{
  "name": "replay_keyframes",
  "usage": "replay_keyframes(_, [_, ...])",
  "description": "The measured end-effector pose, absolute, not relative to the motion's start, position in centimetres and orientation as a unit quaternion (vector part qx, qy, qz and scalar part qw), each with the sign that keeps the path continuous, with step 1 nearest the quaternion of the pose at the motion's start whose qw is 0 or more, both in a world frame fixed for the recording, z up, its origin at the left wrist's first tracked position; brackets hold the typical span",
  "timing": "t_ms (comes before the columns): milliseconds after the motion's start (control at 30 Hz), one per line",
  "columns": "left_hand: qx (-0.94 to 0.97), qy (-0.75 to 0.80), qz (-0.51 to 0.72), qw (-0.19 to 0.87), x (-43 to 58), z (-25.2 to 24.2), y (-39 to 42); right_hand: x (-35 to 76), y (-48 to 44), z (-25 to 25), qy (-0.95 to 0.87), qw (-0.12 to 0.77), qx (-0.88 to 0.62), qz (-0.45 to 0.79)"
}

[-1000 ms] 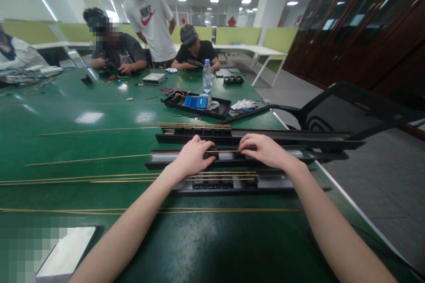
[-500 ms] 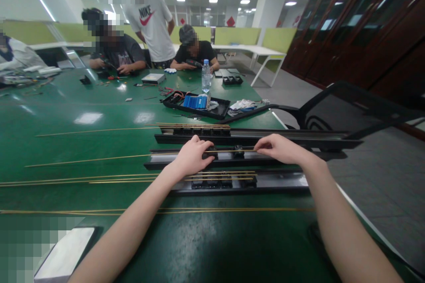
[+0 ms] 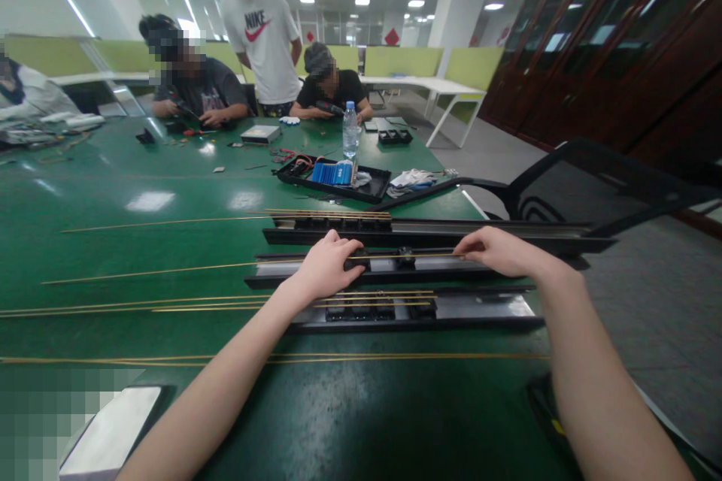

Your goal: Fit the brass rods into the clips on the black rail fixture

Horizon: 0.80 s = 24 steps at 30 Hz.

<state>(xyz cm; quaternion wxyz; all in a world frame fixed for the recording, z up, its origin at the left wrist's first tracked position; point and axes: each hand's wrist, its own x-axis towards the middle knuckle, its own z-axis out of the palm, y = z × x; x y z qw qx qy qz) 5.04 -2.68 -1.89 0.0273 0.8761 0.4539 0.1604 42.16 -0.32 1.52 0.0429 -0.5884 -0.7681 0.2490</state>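
Two black blocks (image 3: 404, 257) in middle channel (image 3: 434, 265), left fingers (image 3: 353, 245) around one, right fingers (image 3: 465, 244) tight on golden rod (image 3: 432, 256)

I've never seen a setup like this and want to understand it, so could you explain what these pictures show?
There's no machine here: these are a person's own bare hands, filmed by one camera worn on the head, looking forward and down. On the green table lie three long black channels, with small black blocks and thin brass-coloured rods. At the middle channel, the left hand grips one block, while the right hand pinches one rod that runs along it. Beyond the channels are a plastic bottle and a black tray.
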Motion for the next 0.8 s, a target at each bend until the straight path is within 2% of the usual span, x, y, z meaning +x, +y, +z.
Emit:
replay_keyframes(167, [0.876,0.454,0.159,0.030,5.0,-1.9,-2.7,43.3,-0.1,1.3,-0.747,0.049,-0.623,0.229])
replay_keyframes(400, [0.877,0.452,0.158,0.031,5.1,-1.9,-2.7,41.5,-0.6,2.1,-0.773,0.121,-0.602,0.159])
replay_keyframes(600, [0.876,0.457,0.153,0.035,5.2,-1.7,-2.8,35.6,-1.8,2.5,-0.811,0.209,-0.503,0.214])
replay_keyframes(800, [0.874,0.460,0.153,0.031,5.2,-1.6,-2.9,34.0,-1.4,1.5,-0.815,0.199,-0.512,0.187])
